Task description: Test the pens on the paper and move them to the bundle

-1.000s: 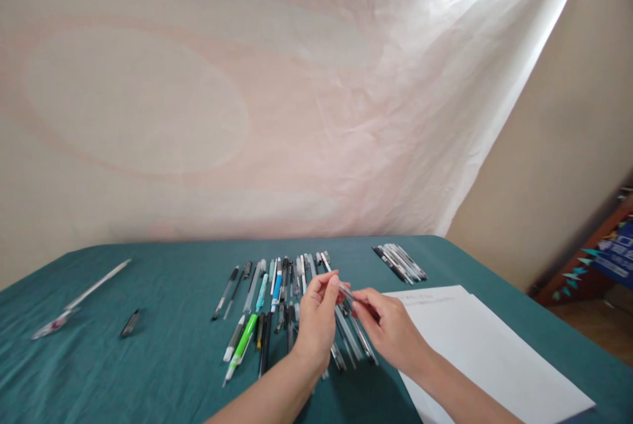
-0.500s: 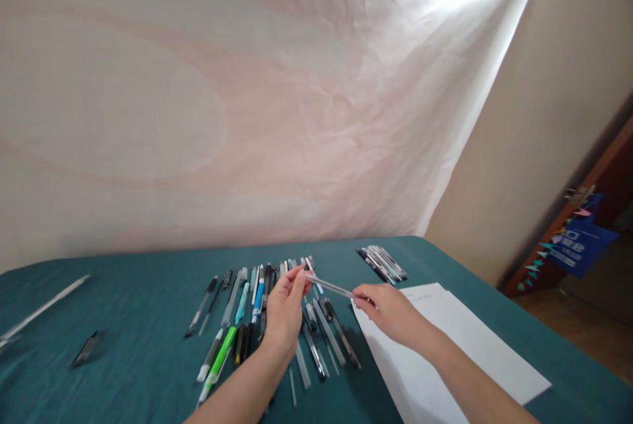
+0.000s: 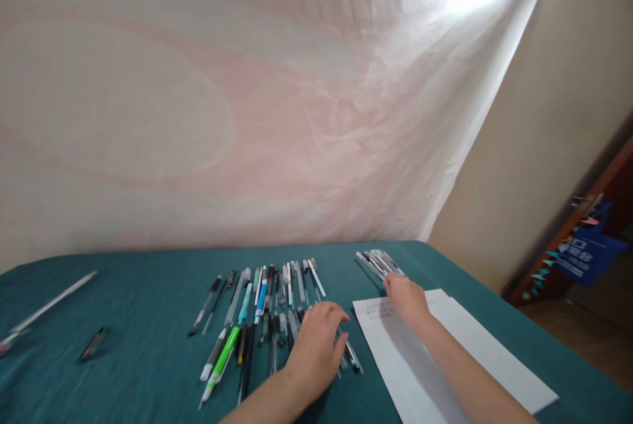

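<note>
My right hand reaches over the top of the paper to the small row of pens at the table's far right. Its fingers are closed around the near end of a clear pen, which lies along the row's left side, a shadow beneath it. My left hand hovers over the right part of the large spread of pens, its thumb and curled fingers apart, with nothing seen between them. It hides several pens there. Close by its left are a green highlighter and a blue-and-white pen.
White paper sheets with some handwriting lie at the right. Far left on the green tablecloth are a long pale stick and a short dark pen cap. A pale curtain hangs behind.
My left hand has let go of the pen and dropped right and down over the spread. My right hand has carried that pen up and right to the small row.
</note>
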`<action>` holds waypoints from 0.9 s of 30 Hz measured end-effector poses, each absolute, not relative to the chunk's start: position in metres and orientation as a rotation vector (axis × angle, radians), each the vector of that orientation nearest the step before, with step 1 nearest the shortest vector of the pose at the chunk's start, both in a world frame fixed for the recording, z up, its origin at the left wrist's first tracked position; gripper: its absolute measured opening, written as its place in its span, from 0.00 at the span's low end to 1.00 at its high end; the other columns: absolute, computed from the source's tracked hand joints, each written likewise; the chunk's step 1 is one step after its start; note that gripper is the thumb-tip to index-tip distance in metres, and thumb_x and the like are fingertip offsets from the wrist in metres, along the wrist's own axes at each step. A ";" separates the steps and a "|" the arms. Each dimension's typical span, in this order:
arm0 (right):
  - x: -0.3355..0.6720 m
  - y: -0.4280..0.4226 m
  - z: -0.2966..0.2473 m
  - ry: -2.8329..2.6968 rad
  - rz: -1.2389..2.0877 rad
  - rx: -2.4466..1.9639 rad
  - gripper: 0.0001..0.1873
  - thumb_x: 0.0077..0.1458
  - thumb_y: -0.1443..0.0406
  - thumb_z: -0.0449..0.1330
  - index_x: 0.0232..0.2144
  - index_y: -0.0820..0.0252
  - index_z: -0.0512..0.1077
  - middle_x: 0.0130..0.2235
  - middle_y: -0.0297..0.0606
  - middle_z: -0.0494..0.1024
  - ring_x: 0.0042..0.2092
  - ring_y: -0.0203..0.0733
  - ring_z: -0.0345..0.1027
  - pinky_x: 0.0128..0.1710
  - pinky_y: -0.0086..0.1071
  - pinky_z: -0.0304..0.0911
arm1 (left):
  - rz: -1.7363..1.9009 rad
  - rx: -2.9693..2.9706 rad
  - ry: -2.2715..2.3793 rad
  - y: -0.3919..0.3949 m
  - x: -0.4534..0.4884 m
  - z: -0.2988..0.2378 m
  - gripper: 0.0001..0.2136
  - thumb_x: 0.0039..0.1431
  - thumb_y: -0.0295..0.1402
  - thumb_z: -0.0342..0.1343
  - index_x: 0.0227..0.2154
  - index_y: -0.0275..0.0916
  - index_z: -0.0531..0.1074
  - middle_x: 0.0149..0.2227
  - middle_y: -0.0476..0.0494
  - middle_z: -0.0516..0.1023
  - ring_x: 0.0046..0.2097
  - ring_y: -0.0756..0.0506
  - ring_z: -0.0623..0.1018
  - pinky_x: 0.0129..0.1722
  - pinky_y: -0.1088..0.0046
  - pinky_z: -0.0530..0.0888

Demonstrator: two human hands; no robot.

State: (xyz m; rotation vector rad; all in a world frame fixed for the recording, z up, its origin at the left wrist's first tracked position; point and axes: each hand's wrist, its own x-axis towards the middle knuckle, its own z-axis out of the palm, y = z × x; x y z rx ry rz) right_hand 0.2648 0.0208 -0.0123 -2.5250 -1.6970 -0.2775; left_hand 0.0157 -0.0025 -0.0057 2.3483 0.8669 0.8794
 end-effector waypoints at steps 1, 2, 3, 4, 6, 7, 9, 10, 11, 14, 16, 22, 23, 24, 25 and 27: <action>0.263 0.022 -0.013 -1.697 -0.296 -2.534 0.14 0.58 0.62 0.47 0.36 0.60 0.71 0.32 0.46 0.77 0.36 0.47 0.72 0.33 0.33 0.59 | 0.873 2.370 0.873 -0.003 0.016 -0.006 0.11 0.52 0.25 0.49 0.39 0.41 0.68 0.44 0.43 0.69 0.48 0.43 0.67 0.50 0.62 0.61; 0.260 0.024 -0.013 -1.696 -0.314 -2.541 0.14 0.58 0.62 0.47 0.36 0.61 0.71 0.32 0.46 0.77 0.36 0.47 0.72 0.34 0.34 0.59 | 0.870 2.384 0.879 -0.002 0.016 -0.007 0.11 0.52 0.25 0.49 0.39 0.41 0.68 0.43 0.43 0.69 0.47 0.43 0.67 0.50 0.62 0.62; 0.258 0.027 -0.013 -1.694 -0.331 -2.547 0.15 0.58 0.62 0.46 0.36 0.61 0.71 0.33 0.47 0.77 0.37 0.47 0.72 0.35 0.34 0.60 | 0.866 2.395 0.884 -0.001 0.016 -0.007 0.11 0.52 0.25 0.49 0.39 0.41 0.68 0.43 0.43 0.69 0.47 0.43 0.67 0.49 0.62 0.62; 0.256 0.029 -0.013 -1.690 -0.346 -2.554 0.15 0.58 0.62 0.46 0.37 0.62 0.71 0.33 0.48 0.77 0.37 0.47 0.72 0.35 0.34 0.60 | 0.863 2.405 0.885 -0.001 0.016 -0.007 0.11 0.52 0.25 0.49 0.38 0.41 0.68 0.43 0.43 0.69 0.47 0.43 0.67 0.49 0.62 0.62; 0.254 0.034 -0.014 -1.679 -0.367 -2.568 0.15 0.58 0.63 0.47 0.36 0.64 0.72 0.34 0.51 0.77 0.38 0.49 0.72 0.35 0.36 0.60 | 0.852 2.425 0.878 0.000 0.016 -0.008 0.10 0.52 0.25 0.49 0.38 0.40 0.69 0.42 0.42 0.69 0.46 0.42 0.67 0.48 0.62 0.63; 0.253 0.036 -0.014 -1.672 -0.372 -2.577 0.15 0.57 0.63 0.48 0.35 0.64 0.73 0.34 0.52 0.77 0.38 0.50 0.72 0.35 0.36 0.60 | 0.843 2.434 0.872 0.000 0.017 -0.007 0.10 0.52 0.25 0.49 0.37 0.40 0.69 0.42 0.42 0.69 0.46 0.42 0.67 0.48 0.62 0.63; 0.253 0.039 -0.015 -1.656 -0.374 -2.593 0.15 0.56 0.64 0.49 0.34 0.65 0.74 0.34 0.54 0.77 0.38 0.52 0.72 0.34 0.37 0.60 | 0.819 2.450 0.862 -0.001 0.017 -0.007 0.10 0.52 0.25 0.49 0.37 0.40 0.69 0.42 0.42 0.69 0.45 0.42 0.67 0.48 0.62 0.63; 0.253 0.040 -0.016 -1.646 -0.375 -2.602 0.14 0.55 0.64 0.50 0.33 0.66 0.74 0.33 0.54 0.77 0.38 0.52 0.72 0.34 0.37 0.60 | 0.808 2.455 0.861 -0.002 0.017 -0.007 0.09 0.52 0.25 0.49 0.36 0.40 0.69 0.42 0.42 0.69 0.45 0.42 0.67 0.48 0.62 0.63; 0.254 0.041 -0.016 -1.636 -0.374 -2.609 0.15 0.55 0.63 0.51 0.33 0.66 0.74 0.33 0.54 0.77 0.37 0.52 0.72 0.33 0.37 0.60 | 0.799 2.457 0.863 -0.002 0.016 -0.007 0.09 0.52 0.25 0.49 0.36 0.40 0.69 0.42 0.43 0.69 0.45 0.42 0.67 0.48 0.62 0.63; 0.256 0.041 -0.017 -1.610 -0.378 -2.626 0.16 0.55 0.60 0.51 0.32 0.66 0.75 0.32 0.54 0.77 0.37 0.52 0.72 0.33 0.36 0.60 | 0.789 2.452 0.867 -0.002 0.016 -0.006 0.09 0.52 0.25 0.49 0.36 0.41 0.69 0.42 0.43 0.69 0.46 0.42 0.66 0.48 0.62 0.62; 0.257 0.041 -0.018 -1.597 -0.386 -2.633 0.17 0.55 0.59 0.51 0.32 0.66 0.75 0.32 0.53 0.77 0.36 0.51 0.72 0.33 0.36 0.61 | 0.788 2.449 0.869 -0.002 0.016 -0.006 0.10 0.52 0.25 0.49 0.37 0.41 0.69 0.42 0.43 0.69 0.46 0.42 0.66 0.48 0.62 0.62; 0.258 0.048 -0.014 -1.608 -0.439 -2.599 0.16 0.54 0.58 0.52 0.39 0.63 0.70 0.40 0.50 0.75 0.39 0.47 0.71 0.35 0.34 0.61 | 0.781 2.454 0.862 -0.002 0.015 -0.005 0.09 0.52 0.25 0.49 0.36 0.40 0.69 0.42 0.42 0.69 0.46 0.42 0.67 0.48 0.62 0.63; 0.258 0.050 -0.014 -1.611 -0.435 -2.595 0.16 0.55 0.58 0.52 0.40 0.63 0.70 0.40 0.49 0.74 0.39 0.46 0.71 0.35 0.34 0.60 | 0.787 2.454 0.857 -0.001 0.015 -0.005 0.09 0.52 0.25 0.49 0.36 0.40 0.70 0.42 0.42 0.69 0.46 0.42 0.67 0.48 0.62 0.63; 0.258 0.052 -0.014 -1.611 -0.425 -2.594 0.16 0.55 0.58 0.52 0.39 0.63 0.70 0.40 0.49 0.74 0.40 0.46 0.71 0.35 0.33 0.60 | 0.799 2.455 0.851 -0.001 0.015 -0.005 0.09 0.52 0.25 0.49 0.36 0.40 0.70 0.41 0.42 0.69 0.45 0.42 0.67 0.48 0.62 0.63; 0.258 0.053 -0.014 -1.609 -0.411 -2.596 0.15 0.55 0.59 0.52 0.39 0.63 0.71 0.39 0.49 0.75 0.39 0.46 0.71 0.35 0.33 0.60 | 0.815 2.455 0.846 0.000 0.014 -0.004 0.09 0.52 0.25 0.49 0.35 0.40 0.70 0.41 0.42 0.69 0.45 0.42 0.67 0.48 0.62 0.63; 0.259 0.055 -0.015 -1.600 -0.375 -2.604 0.14 0.55 0.60 0.52 0.37 0.65 0.72 0.38 0.50 0.75 0.39 0.47 0.71 0.35 0.34 0.60 | 0.852 2.447 0.848 0.004 0.013 -0.004 0.09 0.53 0.25 0.48 0.35 0.40 0.70 0.41 0.42 0.70 0.45 0.42 0.67 0.48 0.62 0.63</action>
